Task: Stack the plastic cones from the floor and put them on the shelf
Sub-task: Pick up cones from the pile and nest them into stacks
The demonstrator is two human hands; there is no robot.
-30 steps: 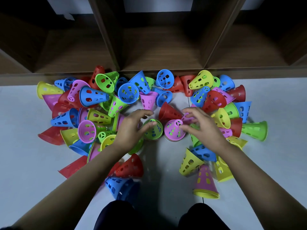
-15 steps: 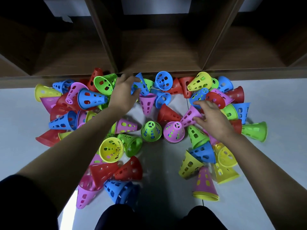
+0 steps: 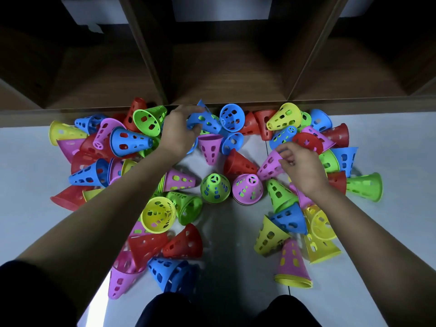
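**Gripping two cones at once**

Nearest: the person's knees (image 3: 165, 310) in dark cloth at the bottom edge, with pale floor (image 3: 236, 244) between and ahead of them. Both bare forearms run up from the lower corners.

Near left: a blue floor cone (image 3: 167, 272) on its side, a purple cone (image 3: 120, 282) just beside it, a red cone (image 3: 186, 241) beyond. Near right: a pink-over-yellow cone (image 3: 292, 263), narrow end up, yellow rim showing under it.

Middle left: a yellow cone (image 3: 158, 214) lies with its mouth toward the camera, touching a green one. In the open centre, a green standing cone (image 3: 215, 188) and a pink standing cone (image 3: 247, 188) stand side by side, narrow ends up. Cannot tell whether they touch.

Right hand (image 3: 302, 168): fingers curled, pinching the narrow end of a lying pink cone (image 3: 269, 166). Its wide end points toward the centre pair.

Left hand (image 3: 177, 135): farther out, fingers and thumb wrapped round a blue cone (image 3: 210, 125) at the far edge of the heap, its tip pointing toward the shelf. Cannot tell whether it is clear of the floor.

Farthest: loose red, blue, green, yellow and pink cones lie in a band on the floor against the front of the wooden shelf (image 3: 224, 74). Upright dividers split it into dark compartments.
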